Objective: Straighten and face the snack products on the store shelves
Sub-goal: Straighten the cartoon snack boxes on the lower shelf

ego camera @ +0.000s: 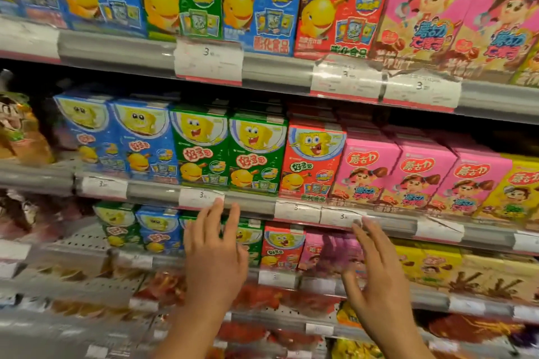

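Two hands reach up at shelves full of snack boxes.
The left hand (pixel 214 253) and right hand (pixel 376 268) hold nothing, fingers straight and spread, in front of boxes; snack boxes (pixel 256 151) stand at 12 o'clock, price tags (pixel 201 197) between.

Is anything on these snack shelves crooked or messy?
Yes. The white paper price tags on the top grey shelf rail look torn and crumpled. The red snack box on the middle shelf leans slightly.
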`<state>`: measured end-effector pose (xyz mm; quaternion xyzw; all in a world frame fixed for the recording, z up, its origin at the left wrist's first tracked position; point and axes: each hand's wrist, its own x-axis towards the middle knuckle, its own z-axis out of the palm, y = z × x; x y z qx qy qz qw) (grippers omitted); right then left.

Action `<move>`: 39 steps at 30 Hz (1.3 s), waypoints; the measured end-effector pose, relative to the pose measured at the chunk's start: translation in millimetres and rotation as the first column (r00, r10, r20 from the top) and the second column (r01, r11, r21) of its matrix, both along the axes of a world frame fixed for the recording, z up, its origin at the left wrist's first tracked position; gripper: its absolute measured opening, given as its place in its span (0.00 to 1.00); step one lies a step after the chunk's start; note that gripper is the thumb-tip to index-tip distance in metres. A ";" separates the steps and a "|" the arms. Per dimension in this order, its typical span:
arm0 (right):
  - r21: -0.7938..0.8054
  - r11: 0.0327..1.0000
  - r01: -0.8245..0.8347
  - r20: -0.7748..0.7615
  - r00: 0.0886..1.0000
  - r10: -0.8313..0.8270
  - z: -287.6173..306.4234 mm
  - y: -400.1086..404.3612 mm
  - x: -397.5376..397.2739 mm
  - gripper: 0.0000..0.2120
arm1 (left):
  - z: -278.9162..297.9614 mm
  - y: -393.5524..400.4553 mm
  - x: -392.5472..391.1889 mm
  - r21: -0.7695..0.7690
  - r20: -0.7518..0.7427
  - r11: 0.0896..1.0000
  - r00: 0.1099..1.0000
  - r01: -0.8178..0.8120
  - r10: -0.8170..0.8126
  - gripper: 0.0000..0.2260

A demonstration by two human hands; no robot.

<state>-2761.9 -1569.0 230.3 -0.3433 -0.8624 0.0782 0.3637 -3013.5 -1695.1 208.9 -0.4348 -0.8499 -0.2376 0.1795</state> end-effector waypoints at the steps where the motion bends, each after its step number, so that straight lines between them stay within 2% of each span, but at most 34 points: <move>1: -0.001 1.000 -0.028 0.013 1.000 0.028 -0.2 -7.1 -14.0 0.33 | 1.7 -2.7 -3.4 -0.017 0.002 1.000 1.000 0.021 -0.021 0.37; 4: -0.015 0.996 -0.084 0.026 0.996 0.084 -2.3 -26.9 -54.6 0.32 | 6.7 -16.2 -16.3 -0.039 -0.014 0.992 0.993 0.119 -0.120 0.35; 6: -0.003 0.996 -0.090 0.029 0.996 0.090 -7.1 -36.5 -75.1 0.32 | 4.5 -30.5 -30.6 0.001 0.008 0.989 0.989 0.149 -0.149 0.31; 10: -0.009 1.000 -0.016 0.042 0.999 0.017 -15.9 -44.9 -92.8 0.32 | -17.5 -68.8 -83.1 0.169 0.075 0.984 0.995 0.051 -0.065 0.24; 13: 0.038 0.999 0.018 0.101 0.995 -0.022 -19.8 -47.0 -98.0 0.33 | -30.9 -95.8 -137.9 0.089 0.141 0.991 0.986 -0.097 0.084 0.24; 15: 0.069 0.996 0.060 0.120 0.991 -0.068 -18.7 -47.2 -101.6 0.34 | -31.3 -107.4 -171.0 0.024 0.171 0.989 0.975 -0.145 0.139 0.28; 18: 0.053 0.992 0.115 0.109 0.987 -0.120 -11.1 -50.3 -109.3 0.31 | -30.7 -113.2 -207.5 -0.085 0.120 0.986 0.981 -0.144 0.154 0.33; 21: 0.059 0.987 0.151 0.125 0.980 -0.158 -9.7 -52.1 -113.7 0.31 | -36.4 -110.4 -226.4 -0.167 0.079 0.981 0.991 -0.094 0.108 0.32; 27: 0.049 0.986 0.157 0.168 0.972 -0.163 -6.0 -50.4 -110.3 0.35 | -34.0 -109.5 -229.3 -0.084 0.006 0.991 0.994 -0.104 0.105 0.23; 34: 0.019 0.982 0.190 0.157 0.969 -0.191 -3.6 -55.3 -117.0 0.41 | -26.8 -126.6 -235.7 -0.115 -0.052 0.991 0.996 -0.076 0.070 0.30; 39: 0.079 0.968 0.239 0.259 0.933 -0.251 -3.6 -57.3 -123.9 0.42 | -12.7 -151.6 -226.0 -0.161 -0.027 0.987 0.999 -0.024 0.020 0.30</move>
